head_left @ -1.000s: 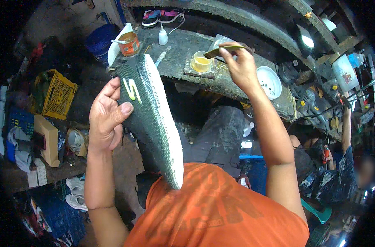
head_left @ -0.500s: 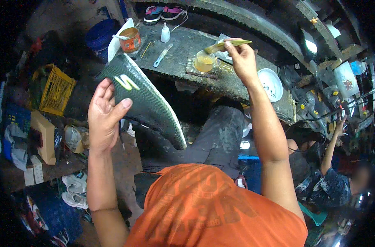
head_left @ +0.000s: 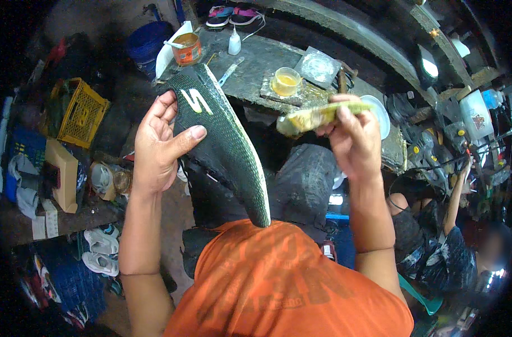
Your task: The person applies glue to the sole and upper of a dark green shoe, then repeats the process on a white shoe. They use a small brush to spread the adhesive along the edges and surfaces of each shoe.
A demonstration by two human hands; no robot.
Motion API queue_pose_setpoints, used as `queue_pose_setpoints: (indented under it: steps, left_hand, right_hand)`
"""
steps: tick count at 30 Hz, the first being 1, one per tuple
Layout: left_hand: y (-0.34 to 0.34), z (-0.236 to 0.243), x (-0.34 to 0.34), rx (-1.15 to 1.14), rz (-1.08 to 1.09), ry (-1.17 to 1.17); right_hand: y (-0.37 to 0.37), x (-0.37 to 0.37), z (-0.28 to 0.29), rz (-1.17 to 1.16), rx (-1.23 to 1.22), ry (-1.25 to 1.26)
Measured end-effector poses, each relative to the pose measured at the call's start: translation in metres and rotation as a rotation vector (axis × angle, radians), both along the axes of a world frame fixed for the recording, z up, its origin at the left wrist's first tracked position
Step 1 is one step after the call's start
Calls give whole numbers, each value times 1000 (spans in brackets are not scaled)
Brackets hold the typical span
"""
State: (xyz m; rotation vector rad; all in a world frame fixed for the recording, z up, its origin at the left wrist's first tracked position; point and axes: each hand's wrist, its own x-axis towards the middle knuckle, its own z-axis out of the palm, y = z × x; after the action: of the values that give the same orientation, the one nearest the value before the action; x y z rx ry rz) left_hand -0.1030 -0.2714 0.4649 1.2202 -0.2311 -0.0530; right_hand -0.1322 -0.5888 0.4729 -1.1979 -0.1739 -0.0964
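Observation:
My left hand (head_left: 160, 140) grips a dark green knit shoe (head_left: 225, 151) with a pale stripe mark on its side and a white edge. Its narrow end points down toward my orange shirt. My right hand (head_left: 354, 132) is closed on a yellowish brush (head_left: 312, 117), held to the right of the shoe with its bristle end pointing left, slightly blurred. Just beyond the brush, a cup of yellow liquid (head_left: 285, 78) sits on a stained block on the workbench (head_left: 250, 50), near a pale square plate (head_left: 317, 67).
Along the bench are an orange tub (head_left: 187, 51), a white bottle (head_left: 234, 42), a blade tool (head_left: 230, 70), sneakers (head_left: 242, 17) and a white dish (head_left: 384, 123). A yellow crate (head_left: 82, 118) stands left. A co-worker (head_left: 435, 253) sits at the right, one arm raised toward machinery.
The brush has come away from the cup, down toward the shoe and me. Over the last second the shoe has turned, showing less white edge and more green side, and shifted right.

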Motion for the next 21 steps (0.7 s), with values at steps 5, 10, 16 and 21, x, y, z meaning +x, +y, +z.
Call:
queue_pose_setpoints:
  steps: [5, 10, 16, 21]
  left_hand:
    - [-9, 12, -12, -81, -75, -26]
    - [-12, 24, -21, -59, -82, -81]
    - [-14, 32, -35, -35, -83, -96]
    - [-15, 36, -37, 27, -105, -119]
  right_hand:
    - [26, -44, 11, -43, 84, -13]
    - [28, -54, 13, 17, 111, -42]
    - [27, -50, 23, -24, -59, -83]
    - [23, -43, 41, 14, -89, -217]
